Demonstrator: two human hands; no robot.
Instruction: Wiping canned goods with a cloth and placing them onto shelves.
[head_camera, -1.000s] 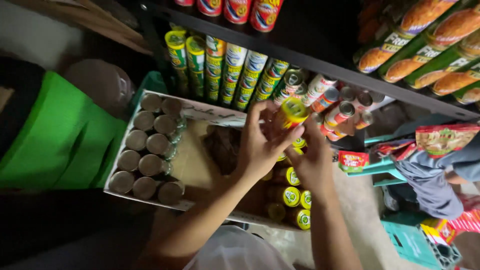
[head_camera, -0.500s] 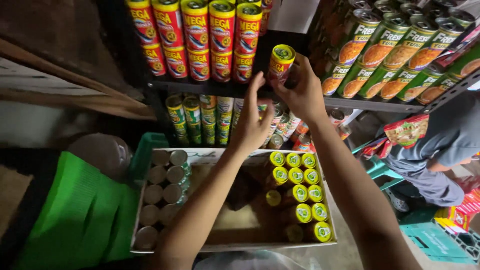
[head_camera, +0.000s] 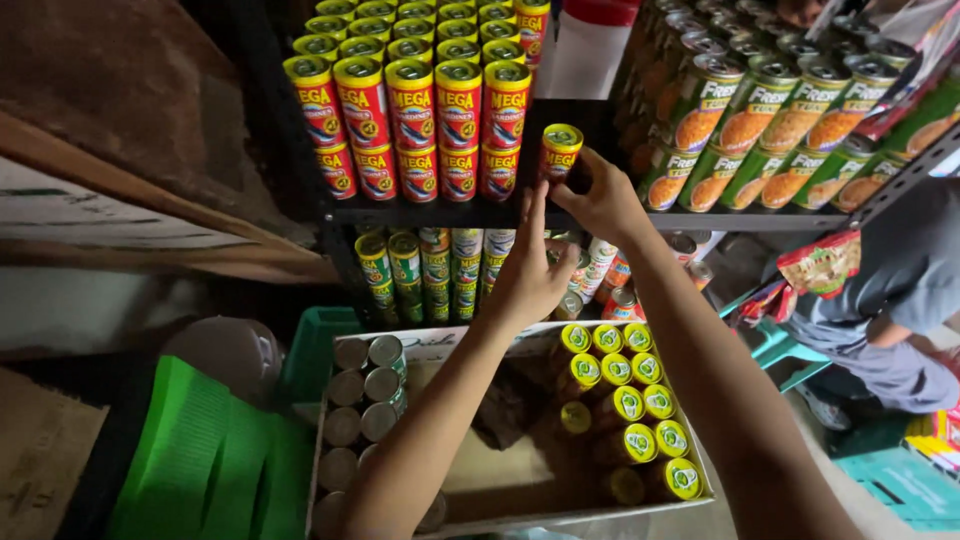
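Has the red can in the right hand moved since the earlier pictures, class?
Yes. The red can in the right hand has gone up from above the cardboard box to the dark shelf, beside the stacked red cans.

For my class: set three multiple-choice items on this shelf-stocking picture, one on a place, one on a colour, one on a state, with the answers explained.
1. Where is the can in the right hand?
A. At the shelf edge, beside the stacked red cans
B. Inside the cardboard box
C. On the floor

2. What colour are the lids of the cans on the box's right side?
A. Blue
B. Yellow with green
C. Black

3. What is the state of the cardboard box?
A. Taped shut
B. Crushed flat
C. Open, cans along both sides, a bare gap in the middle

Answers: 1 A, the right hand holds the can up next to the red stack, with the left hand just below. 2 B, those tops show yellow with green centres. 3 C, the flaps are open and bare cardboard shows between the rows.
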